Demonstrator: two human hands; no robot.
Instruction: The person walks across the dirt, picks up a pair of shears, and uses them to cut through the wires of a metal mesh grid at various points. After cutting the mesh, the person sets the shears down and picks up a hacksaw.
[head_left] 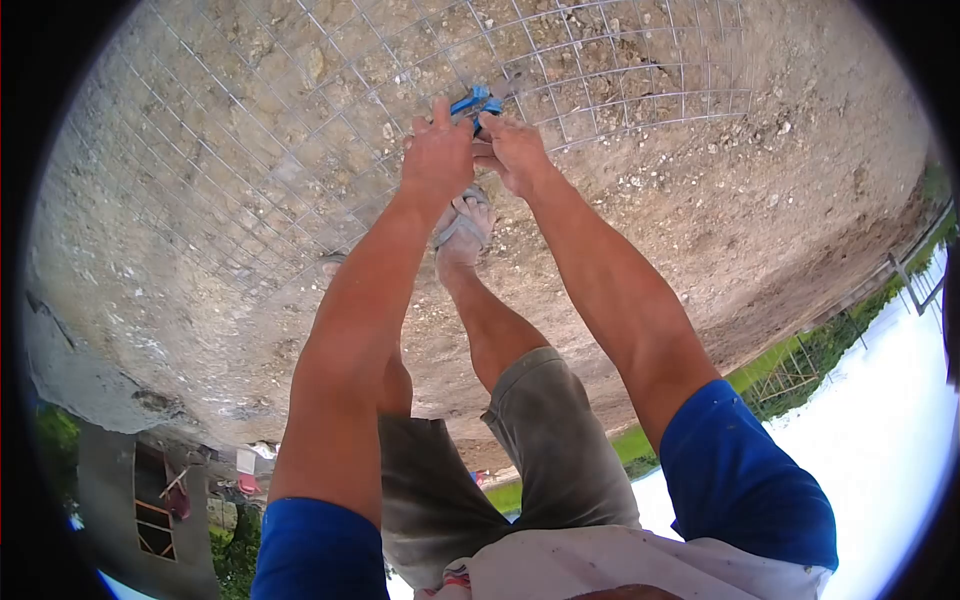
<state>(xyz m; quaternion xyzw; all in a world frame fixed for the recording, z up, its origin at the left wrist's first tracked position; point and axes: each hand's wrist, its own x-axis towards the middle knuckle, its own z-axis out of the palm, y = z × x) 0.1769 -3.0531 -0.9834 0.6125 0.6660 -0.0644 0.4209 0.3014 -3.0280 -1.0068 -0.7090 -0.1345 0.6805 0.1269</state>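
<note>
My left hand (441,155) is at the wire mesh, its fingers bent around one side of a blue-handled cutting tool (470,100) that looks like pliers or small bolt cutters. Close beside it, my right hand (515,150) has thumb and fingers closed at the other blue handle. The tool's greyish head points away from me, over the edge of the welded wire mesh (620,70). Whether its jaws grip a wire cannot be made out. The palms and part of the handles are hidden by my fingers.
The mesh lies over rough, stony ground (700,190) and stretches off to the left. My sandalled foot (465,222) stands just below my hands, at the mesh. A grey building (100,500) is at lower left; a wooden fence (785,375) and grass are at right.
</note>
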